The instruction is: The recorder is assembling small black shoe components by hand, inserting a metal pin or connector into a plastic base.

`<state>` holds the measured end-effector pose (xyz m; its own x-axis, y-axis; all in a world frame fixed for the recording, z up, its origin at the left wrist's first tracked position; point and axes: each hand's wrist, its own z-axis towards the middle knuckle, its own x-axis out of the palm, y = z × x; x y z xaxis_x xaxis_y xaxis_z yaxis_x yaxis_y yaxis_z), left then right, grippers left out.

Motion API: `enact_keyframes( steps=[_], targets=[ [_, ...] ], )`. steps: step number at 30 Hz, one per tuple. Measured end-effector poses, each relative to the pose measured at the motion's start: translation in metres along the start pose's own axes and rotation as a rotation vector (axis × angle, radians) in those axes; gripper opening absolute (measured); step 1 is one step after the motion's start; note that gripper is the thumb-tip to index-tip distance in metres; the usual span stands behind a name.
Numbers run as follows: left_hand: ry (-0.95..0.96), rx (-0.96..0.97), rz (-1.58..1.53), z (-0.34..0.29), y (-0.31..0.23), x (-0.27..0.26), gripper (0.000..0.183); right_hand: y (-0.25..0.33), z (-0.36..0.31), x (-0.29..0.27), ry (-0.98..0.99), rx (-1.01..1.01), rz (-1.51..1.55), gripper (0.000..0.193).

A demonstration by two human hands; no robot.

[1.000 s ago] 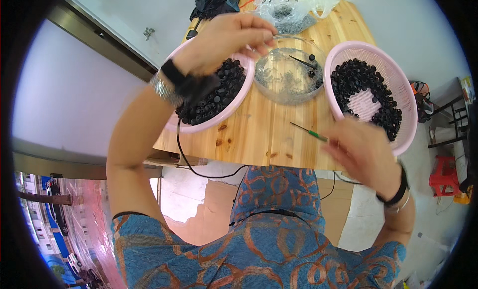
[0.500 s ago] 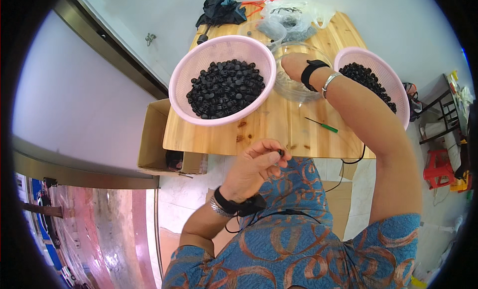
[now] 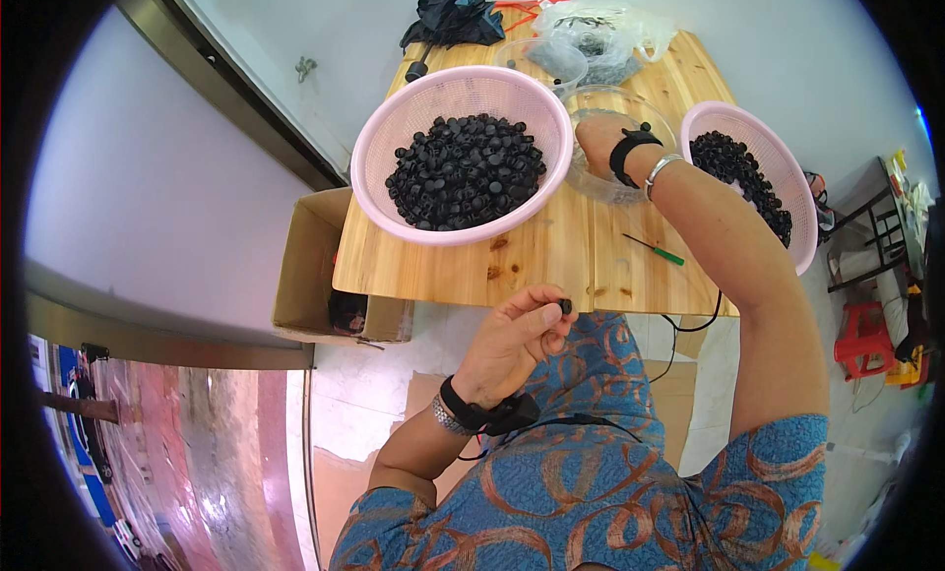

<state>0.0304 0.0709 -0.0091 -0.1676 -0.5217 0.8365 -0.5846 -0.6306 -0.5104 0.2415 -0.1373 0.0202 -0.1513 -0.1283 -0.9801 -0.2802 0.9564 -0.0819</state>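
Observation:
My left hand (image 3: 519,335) is closed at the table's front edge, pinching a small black plastic cap (image 3: 565,306) between thumb and forefinger. My right hand (image 3: 600,148) reaches down into a clear round plastic bowl (image 3: 635,100) behind the middle of the table; its fingers are hidden inside. To the left of that bowl stands a pink mesh basket (image 3: 366,138) with a heap of black plastic caps (image 3: 468,177). Right of my forearm, a second pink basket (image 3: 799,192) holds more small black parts (image 3: 738,177).
On the wooden table (image 3: 423,276) lies a green-handled screwdriver (image 3: 669,257). Behind are another clear bowl (image 3: 512,54), a plastic bag (image 3: 640,30) and a black cloth bundle (image 3: 453,15). A cardboard box (image 3: 300,266) stands at the left, a red stool (image 3: 861,337) at the right.
The view has shifted slightly, so the table and baskets appear a little further right. My left hand still pinches the cap, and my right hand stays in the clear bowl.

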Motion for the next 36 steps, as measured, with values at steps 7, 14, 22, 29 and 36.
enact_keyframes(
  steps=[7, 14, 22, 29, 36],
  targets=[
    [-0.003, 0.047, -0.038, -0.002, 0.004, -0.003, 0.016, 0.002, 0.0, 0.012, -0.07, -0.066, -0.003, 0.019],
    [-0.023, 0.081, -0.033, 0.0, 0.005, 0.008, 0.016, -0.028, -0.006, -0.01, -0.458, -0.09, 0.239, 0.021],
    [0.027, 0.187, -0.011, 0.008, 0.01, 0.018, 0.022, 0.046, -0.169, -0.018, -0.172, -0.176, 1.683, 0.014],
    [0.052, 0.172, 0.157, 0.014, 0.029, 0.036, 0.022, 0.059, -0.214, 0.02, -0.248, -0.248, 1.994, 0.01],
    [0.05, 0.138, 0.199, 0.016, 0.044, 0.054, 0.022, 0.041, -0.24, 0.018, -0.293, -0.179, 1.92, 0.009]
  ],
)
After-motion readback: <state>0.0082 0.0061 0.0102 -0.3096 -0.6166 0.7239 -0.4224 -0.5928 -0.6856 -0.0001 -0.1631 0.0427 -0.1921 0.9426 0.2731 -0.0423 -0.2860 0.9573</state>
